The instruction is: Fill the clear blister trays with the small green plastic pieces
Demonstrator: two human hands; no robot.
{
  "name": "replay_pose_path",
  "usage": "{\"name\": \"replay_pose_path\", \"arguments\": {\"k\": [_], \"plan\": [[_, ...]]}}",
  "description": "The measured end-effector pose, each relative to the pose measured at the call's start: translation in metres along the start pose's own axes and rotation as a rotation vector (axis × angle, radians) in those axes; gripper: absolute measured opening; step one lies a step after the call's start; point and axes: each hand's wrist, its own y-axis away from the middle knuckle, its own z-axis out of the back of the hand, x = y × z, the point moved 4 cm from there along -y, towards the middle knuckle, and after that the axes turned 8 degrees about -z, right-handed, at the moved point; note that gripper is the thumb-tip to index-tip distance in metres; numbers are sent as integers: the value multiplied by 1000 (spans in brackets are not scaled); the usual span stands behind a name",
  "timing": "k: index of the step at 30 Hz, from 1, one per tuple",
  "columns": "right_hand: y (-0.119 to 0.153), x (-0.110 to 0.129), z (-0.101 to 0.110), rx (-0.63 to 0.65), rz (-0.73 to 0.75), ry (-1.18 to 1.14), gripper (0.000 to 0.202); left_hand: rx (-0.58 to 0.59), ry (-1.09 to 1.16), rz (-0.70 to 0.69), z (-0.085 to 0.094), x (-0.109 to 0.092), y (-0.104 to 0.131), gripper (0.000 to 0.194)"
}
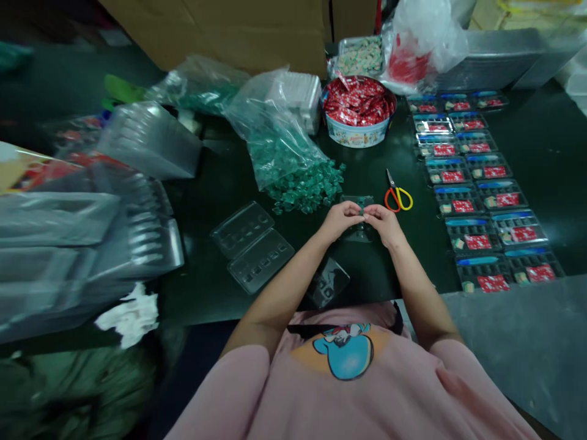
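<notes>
Over the clear tray point(359, 235), my left hand point(338, 222) and right hand point(386, 225) are nearly closed, fingertips pinching what looks like a small green piece point(361, 211); light, even pressure should keep it steady.

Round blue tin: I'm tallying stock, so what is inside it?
Red packets with whitish marks are heaped inside the tin. The top ones cover whatever lies below, and the tin's bottom.
</notes>
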Motion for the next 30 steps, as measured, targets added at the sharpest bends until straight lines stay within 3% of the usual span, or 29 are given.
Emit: {"name": "replay_pose_path", "arguments": {"k": [7,13,17,23,30], "plan": [[1,-4,1,43,-48,-81,30,16,16,20,3,6,3,36],[4,-1,-3,201,-258,-292,35,46,97,30,0,4,3,42],[4,1,-5,233,-244,-366,36,67,151,19,-1,-1,4,47],[-3,4,-7,113,-154,-363,38,40,84,85,8,1,-4,41],[-17,9,-2,-98,47,-91,30,-63,-47,100,8,-3,-13,32]]}}
